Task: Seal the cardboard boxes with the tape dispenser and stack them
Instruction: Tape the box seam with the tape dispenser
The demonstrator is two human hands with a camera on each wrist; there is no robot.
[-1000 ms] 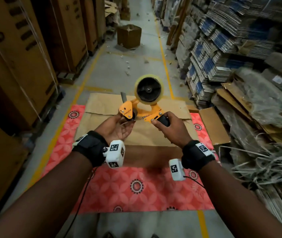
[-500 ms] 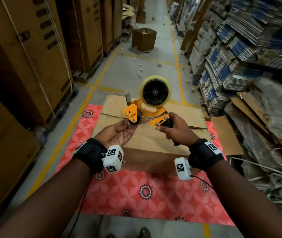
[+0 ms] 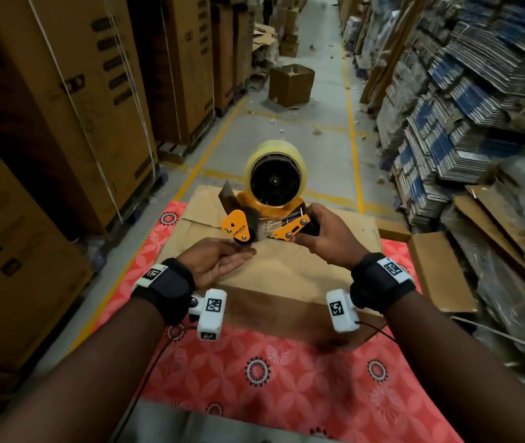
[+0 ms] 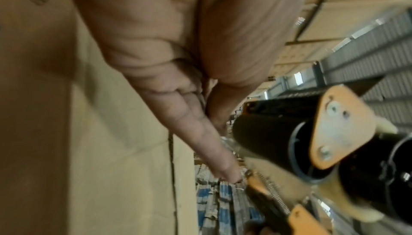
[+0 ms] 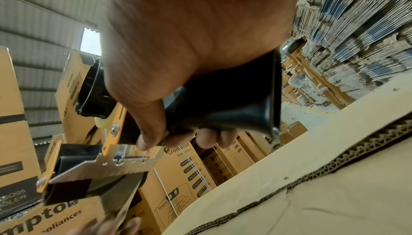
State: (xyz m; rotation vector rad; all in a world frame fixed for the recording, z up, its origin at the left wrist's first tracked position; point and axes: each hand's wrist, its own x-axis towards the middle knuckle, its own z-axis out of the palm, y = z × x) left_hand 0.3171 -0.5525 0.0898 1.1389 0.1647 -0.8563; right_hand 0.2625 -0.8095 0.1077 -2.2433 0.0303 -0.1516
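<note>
- The tape dispenser has an orange painted metal frame, smooth, with bright screws and a bare steel spring.
- Its handle, held in the right hand, is black glossy plastic.
- Ahead of the grip, the serrated blade is shiny bare metal.
- The tape roll is clear, glossy film.
- The cardboard box below is matt brown corrugated paper.
- The mat is patterned red cloth.
</note>
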